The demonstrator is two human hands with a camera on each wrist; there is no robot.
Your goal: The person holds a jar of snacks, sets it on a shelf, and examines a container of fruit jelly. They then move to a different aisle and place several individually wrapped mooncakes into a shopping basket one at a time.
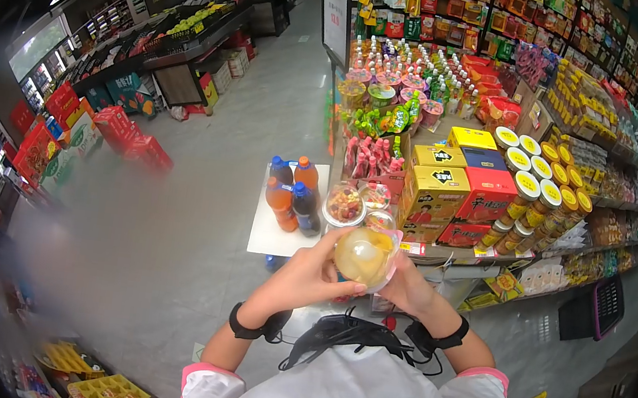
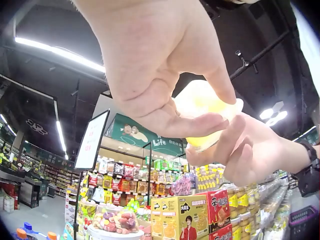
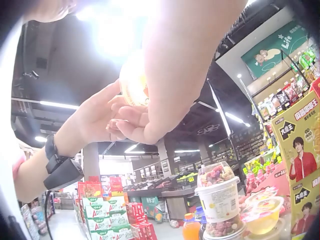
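Note:
Both hands hold a clear cup of yellow fruit jelly (image 1: 364, 255) in front of the chest. My left hand (image 1: 310, 277) grips its left side, with the thumb along the near edge. On the opposite side, my right hand (image 1: 410, 288) has its fingers curled round the cup and partly hidden by it. In the left wrist view the jelly cup (image 2: 202, 102) glows against the ceiling lights, with fingers of both hands around it. Just beyond the hands stands a tub of mixed candies (image 1: 345, 205); more jelly cups (image 3: 264, 215) sit beside it.
Orange and dark bottles (image 1: 305, 204) stand on a white board (image 1: 262, 232) to the left. Yellow and red noodle boxes (image 1: 437, 190) and lidded jars (image 1: 526, 186) are stacked on the right. A dark shopping basket (image 1: 595, 308) is at the far right.

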